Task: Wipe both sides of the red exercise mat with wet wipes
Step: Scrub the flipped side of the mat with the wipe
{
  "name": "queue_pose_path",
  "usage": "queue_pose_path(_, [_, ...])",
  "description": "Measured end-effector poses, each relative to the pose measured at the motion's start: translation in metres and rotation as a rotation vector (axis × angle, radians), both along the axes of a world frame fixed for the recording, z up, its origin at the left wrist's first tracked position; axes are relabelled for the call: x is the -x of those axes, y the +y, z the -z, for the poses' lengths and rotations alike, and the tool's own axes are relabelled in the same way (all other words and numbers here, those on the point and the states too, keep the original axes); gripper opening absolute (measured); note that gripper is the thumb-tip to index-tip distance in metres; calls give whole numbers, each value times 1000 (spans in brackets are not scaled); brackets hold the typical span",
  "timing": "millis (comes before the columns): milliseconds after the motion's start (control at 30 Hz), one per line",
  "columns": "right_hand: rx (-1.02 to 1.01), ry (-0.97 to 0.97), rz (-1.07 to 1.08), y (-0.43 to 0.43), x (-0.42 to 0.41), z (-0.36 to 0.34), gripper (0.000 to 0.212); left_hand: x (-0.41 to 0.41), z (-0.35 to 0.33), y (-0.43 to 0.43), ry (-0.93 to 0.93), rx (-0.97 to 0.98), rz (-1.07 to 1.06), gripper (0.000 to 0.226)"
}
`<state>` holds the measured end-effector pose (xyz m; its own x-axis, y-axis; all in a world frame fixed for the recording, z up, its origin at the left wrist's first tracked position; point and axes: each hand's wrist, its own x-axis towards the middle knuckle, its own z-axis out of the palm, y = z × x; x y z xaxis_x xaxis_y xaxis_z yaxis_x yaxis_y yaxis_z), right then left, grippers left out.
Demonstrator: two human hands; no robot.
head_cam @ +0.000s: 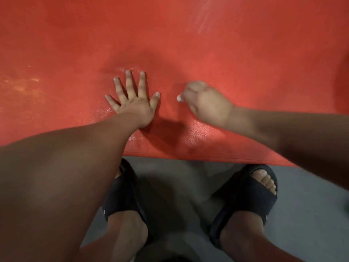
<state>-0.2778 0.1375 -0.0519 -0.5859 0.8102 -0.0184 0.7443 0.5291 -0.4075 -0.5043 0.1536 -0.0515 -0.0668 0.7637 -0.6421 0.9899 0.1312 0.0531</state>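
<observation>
Presently, the left hand lies flat on the red exercise mat, fingers straight and spread, just left of the grip and apart from it. The right hand is curled round a wet wipe, only a white tip showing at its left side; blur hides whether it touches the mat. Beyond the grip and to either side, mat runs open to the frame borders. Below the grip, the mat's near edge meets grey floor, where two black slippers stand.
</observation>
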Motion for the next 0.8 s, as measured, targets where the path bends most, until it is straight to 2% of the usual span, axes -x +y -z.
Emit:
queue_pose_path(133, [168, 5, -187, -59, 4, -17, 14, -1, -10, 5, 2, 62, 16, 76])
queue_pose_path(200, [163, -46, -231, -53, 1, -23, 11, -2, -20, 7, 16, 99, 17, 77])
queue_pose_path(267, [147, -142, -130, -40, 1, -30, 18, -7, -31, 9, 53, 117, 27, 80])
queue_pose_path(333, [143, -182, 105, -37, 4, -37, 26, -16, -50, 7, 90, 126, 80, 79])
queue_pose_path(433, [187, -161, 363, -71, 29, -40, 23, -24, -85, -3, 123, 175, 260, 61])
queue_pose_path(500, [285, -93, 402, -110, 49, -43, 21, -22, -111, -11, 154, 229, 374, 54])
queue_pose_path(633, [482, -141, 366, -130, 67, -78, 22, -7, -173, -16, 131, 191, 514, 45])
queue_pose_path(800, [349, -87, 568, -61, 65, -190, 37, 15, -279, -8, 54, 84, 388, 51])
